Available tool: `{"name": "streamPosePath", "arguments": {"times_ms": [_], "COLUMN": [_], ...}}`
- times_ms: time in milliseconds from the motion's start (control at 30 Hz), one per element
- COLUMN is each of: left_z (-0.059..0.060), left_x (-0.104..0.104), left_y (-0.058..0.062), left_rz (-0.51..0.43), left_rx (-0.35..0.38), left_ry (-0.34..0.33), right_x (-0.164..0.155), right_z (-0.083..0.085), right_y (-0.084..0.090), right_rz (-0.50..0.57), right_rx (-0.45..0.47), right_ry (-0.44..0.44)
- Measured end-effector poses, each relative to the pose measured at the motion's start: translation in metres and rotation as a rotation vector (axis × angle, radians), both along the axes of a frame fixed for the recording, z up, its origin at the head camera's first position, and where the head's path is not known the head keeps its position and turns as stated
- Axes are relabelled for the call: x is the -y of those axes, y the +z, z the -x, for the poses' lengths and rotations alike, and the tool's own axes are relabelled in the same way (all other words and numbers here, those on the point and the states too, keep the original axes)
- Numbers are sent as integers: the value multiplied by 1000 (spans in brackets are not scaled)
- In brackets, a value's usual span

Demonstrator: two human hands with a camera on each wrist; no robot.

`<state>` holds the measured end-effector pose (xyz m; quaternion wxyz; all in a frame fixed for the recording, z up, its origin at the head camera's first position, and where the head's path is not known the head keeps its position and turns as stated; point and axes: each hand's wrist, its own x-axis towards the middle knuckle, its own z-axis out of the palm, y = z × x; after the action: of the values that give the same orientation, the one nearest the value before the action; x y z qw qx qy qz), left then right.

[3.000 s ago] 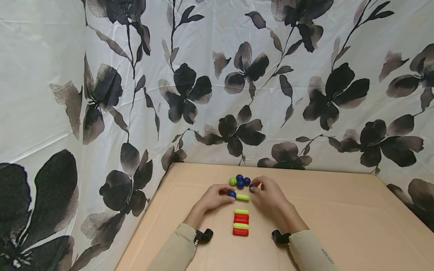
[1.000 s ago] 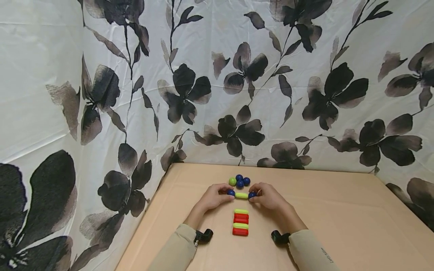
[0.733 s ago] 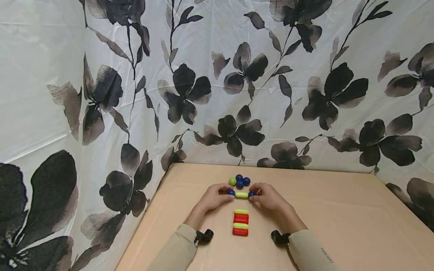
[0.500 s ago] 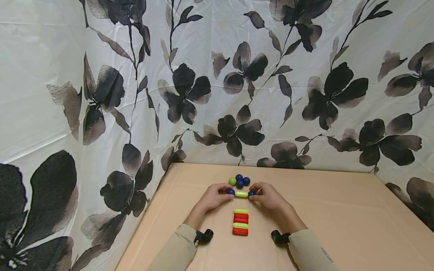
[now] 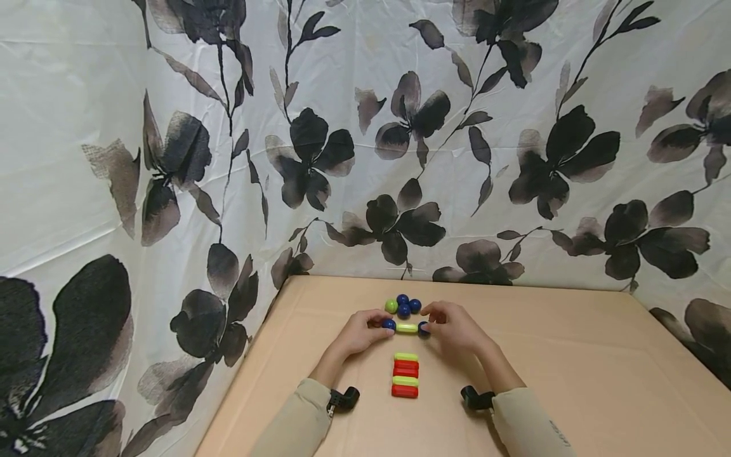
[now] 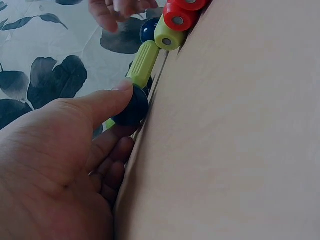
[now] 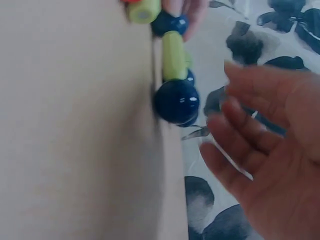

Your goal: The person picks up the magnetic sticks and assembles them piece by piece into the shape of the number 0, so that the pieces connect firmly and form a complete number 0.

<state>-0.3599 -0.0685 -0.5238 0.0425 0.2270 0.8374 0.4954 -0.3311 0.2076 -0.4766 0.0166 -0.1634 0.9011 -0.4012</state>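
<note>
In the head view, a yellow-green magnetic rod (image 5: pixel 407 328) lies crosswise with a blue ball at each end. My left hand (image 5: pixel 357 332) pinches the left blue ball (image 5: pixel 389 324) between thumb and fingers. In the left wrist view, that blue ball (image 6: pixel 133 107) sits against the rod's near end. My right hand (image 5: pixel 457 327) is beside the right blue ball; the right wrist view shows a gap between this blue ball (image 7: pixel 176 101) and the loosely spread fingers (image 7: pixel 240 127), which hold nothing.
Behind the rod, several blue balls (image 5: pixel 403 311) and one green ball (image 5: pixel 391 306) are clustered. In front of it, red rods (image 5: pixel 405 391) and yellow-green rods (image 5: pixel 405 381) lie in a stacked row. A floral curtain (image 5: pixel 354 57) hangs behind the table (image 5: pixel 571 355).
My right hand brought its blue ball to the rod's right end, then let go and drew back slightly to the right. The left hand keeps its pinch on the left ball.
</note>
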Motion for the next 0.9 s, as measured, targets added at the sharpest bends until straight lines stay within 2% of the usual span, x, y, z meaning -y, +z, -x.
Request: {"name": "streamPosePath", "arguments": {"times_ms": [133,433,600,900], "left_z": [1,1,1,2], "left_x": [-1,-2,-2,-3], "left_y": [0,-1,-1,-1], "left_rz": [-4,0,1,-10], "left_rx": [0,7,3,-13], "left_ry": [-1,7,3,-11], "right_x": [-1,3,10,24], "right_z": [-1,-4,-6,-10], "right_y": [5,8,5,-3], "right_rz": [45,65,55,-7], "right_rx": [-4,58,118,132], "right_ry": [150,334,378,437]}}
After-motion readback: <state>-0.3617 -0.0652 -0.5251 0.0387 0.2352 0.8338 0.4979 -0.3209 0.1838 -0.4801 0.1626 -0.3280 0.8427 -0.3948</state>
